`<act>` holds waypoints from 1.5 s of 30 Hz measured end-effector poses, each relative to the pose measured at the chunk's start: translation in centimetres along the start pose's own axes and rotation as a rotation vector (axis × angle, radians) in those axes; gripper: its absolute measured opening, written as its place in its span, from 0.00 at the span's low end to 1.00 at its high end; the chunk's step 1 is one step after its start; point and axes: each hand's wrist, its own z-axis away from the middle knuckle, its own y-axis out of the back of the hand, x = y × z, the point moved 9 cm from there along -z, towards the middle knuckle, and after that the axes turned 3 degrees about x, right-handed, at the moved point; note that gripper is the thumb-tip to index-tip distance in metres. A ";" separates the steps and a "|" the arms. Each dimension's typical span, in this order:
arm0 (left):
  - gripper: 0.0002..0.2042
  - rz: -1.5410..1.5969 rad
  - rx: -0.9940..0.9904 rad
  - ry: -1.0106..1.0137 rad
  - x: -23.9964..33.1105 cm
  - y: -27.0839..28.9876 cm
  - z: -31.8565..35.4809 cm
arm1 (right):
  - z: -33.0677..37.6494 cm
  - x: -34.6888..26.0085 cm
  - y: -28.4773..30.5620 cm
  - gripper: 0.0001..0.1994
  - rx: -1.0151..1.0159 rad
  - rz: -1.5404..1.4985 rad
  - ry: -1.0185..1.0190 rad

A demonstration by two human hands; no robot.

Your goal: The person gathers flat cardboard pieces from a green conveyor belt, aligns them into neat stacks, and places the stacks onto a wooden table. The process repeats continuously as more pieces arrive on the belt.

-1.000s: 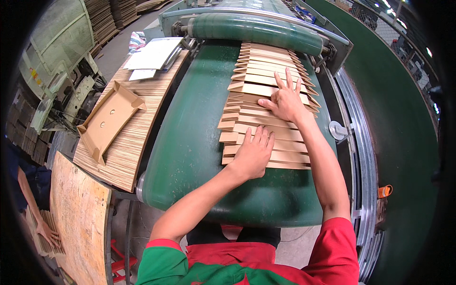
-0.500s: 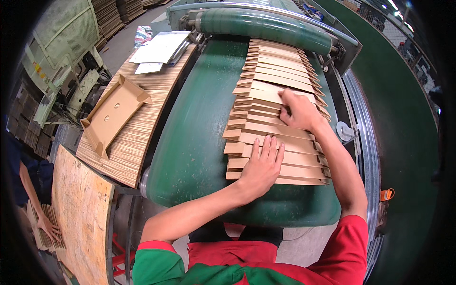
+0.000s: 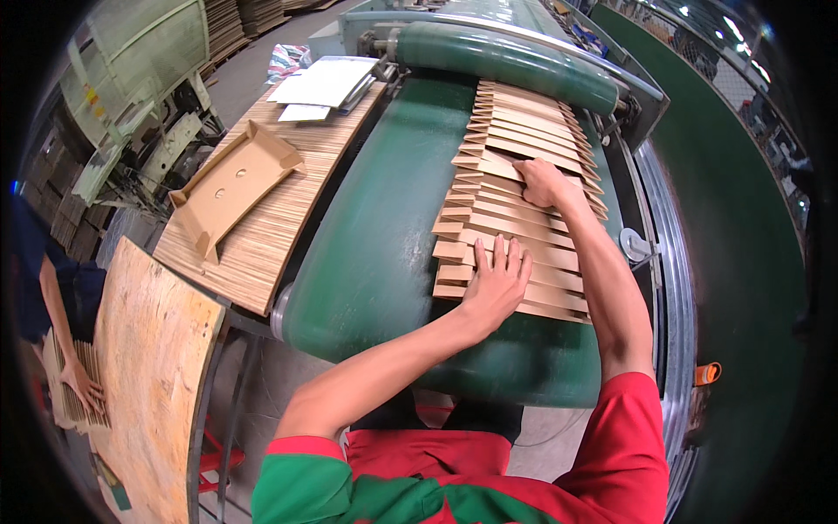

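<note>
A row of folded cardboard pieces (image 3: 524,253) lies overlapped on the green conveyor belt (image 3: 367,253), running from near me to the far roller. My left hand (image 3: 497,284) rests on the near part of the row, palm down and fingers spread. Farther along, my right hand (image 3: 546,183) has its fingers bent and closed at the edge of one piece, which sits askew among its neighbours. The fingertips there are partly hidden.
A green roller (image 3: 506,65) spans the belt's far end. On the left, a cardboard stack (image 3: 271,188) carries an open cardboard tray (image 3: 231,188) and white papers (image 3: 327,87). A plywood board (image 3: 148,349) stands nearer; beyond it, another person's hand (image 3: 83,384) touches folded cardboard.
The whole view has shifted slightly. My left fingers have spread wider on the cardboard. My right hand has turned, and the piece at its fingers now lies more askew.
</note>
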 end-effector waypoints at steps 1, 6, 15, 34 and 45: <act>0.30 -0.010 -0.020 -0.002 0.1 0.4 0.3 | 0.4 -0.3 0.5 0.16 -0.010 0.040 -0.027; 0.29 0.023 -0.064 0.001 2.6 7.1 7.3 | 6.2 -7.5 3.0 0.15 -0.207 -0.006 0.062; 0.17 0.161 -0.286 -0.028 4.2 18.1 12.2 | 11.5 -15.5 12.5 0.18 -0.373 -0.192 0.384; 0.60 0.122 0.047 -0.092 -5.1 19.2 -1.4 | 5.0 -6.2 14.3 0.42 -0.487 -0.399 -0.046; 0.66 0.407 -0.093 0.054 -6.3 19.9 -1.6 | 6.4 -2.5 11.2 0.42 -0.551 -0.296 -0.061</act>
